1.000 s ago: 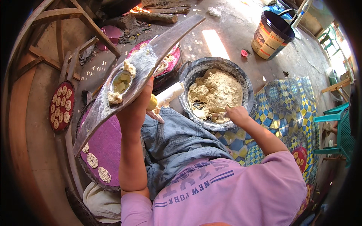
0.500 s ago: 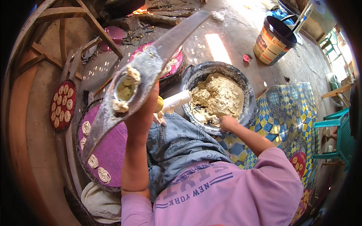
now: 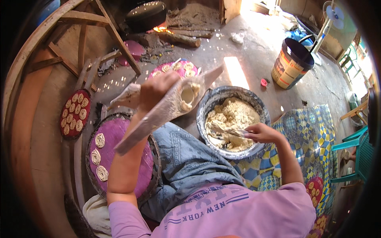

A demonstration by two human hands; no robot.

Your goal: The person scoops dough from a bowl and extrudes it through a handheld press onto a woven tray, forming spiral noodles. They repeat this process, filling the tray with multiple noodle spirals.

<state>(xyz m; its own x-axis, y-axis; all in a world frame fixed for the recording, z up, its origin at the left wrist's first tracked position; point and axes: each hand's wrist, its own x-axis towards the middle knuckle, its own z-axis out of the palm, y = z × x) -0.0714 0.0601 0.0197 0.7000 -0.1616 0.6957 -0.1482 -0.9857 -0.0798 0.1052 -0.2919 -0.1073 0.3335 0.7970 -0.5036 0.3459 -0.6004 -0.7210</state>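
My left hand (image 3: 156, 90) is closed around a hand-held dough press (image 3: 158, 123) with a long, flat grey crosspiece. Pale dough (image 3: 189, 96) sits in and around the press's round opening. At the left hand's far side a whitish, dough-smeared piece (image 3: 129, 95) sticks out; whether it belongs to the press is unclear. My right hand (image 3: 264, 133) grips the handle end of a dough-coated spoon or spatula (image 3: 230, 130); its exact shape is hidden. It lies over a dark basin (image 3: 202, 115) holding a lumpy mass of dough (image 3: 247, 114).
Coiled dough strands lie on a round purple tray (image 3: 119, 137), a red tray (image 3: 65, 133) and a pink one (image 3: 174, 71). A wood fire (image 3: 162, 29) burns beneath a black pot (image 3: 146, 16). A bucket (image 3: 291, 63) and a green chair (image 3: 359, 158) stand at right, near a patterned mat (image 3: 309, 131).
The press has tilted and shifted toward the basin, with my left hand now above it. My right hand has lifted out of the dough, bringing the coated tool into sight.
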